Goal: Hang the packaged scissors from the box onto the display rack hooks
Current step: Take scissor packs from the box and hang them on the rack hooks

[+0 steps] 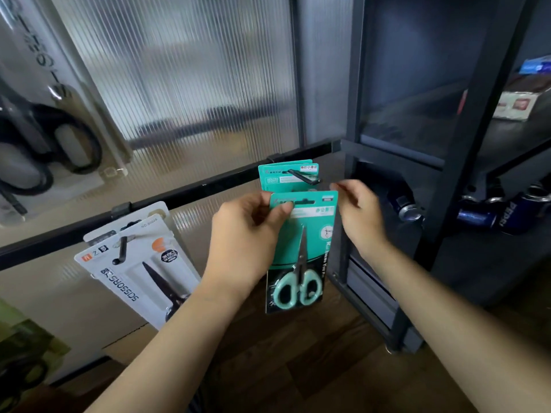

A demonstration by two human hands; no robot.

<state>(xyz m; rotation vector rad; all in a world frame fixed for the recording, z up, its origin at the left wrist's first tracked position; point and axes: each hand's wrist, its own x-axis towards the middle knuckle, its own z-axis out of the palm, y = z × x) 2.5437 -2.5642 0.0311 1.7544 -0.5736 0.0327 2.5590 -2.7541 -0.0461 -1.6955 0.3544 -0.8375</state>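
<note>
Left hand (247,234) pinches the pack's (301,248) top corner; right hand (357,210) hovers beside, fingers loose. Pack hangs upright, its slot just below the hook (304,175).

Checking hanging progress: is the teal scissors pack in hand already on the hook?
No, the teal scissors pack sits below the hook, held by the left hand.

Daylight thru ribbed panel (185,70), soft shadows; right hand (357,213) motion-blurred, edges warped w/ fisheye.
</note>
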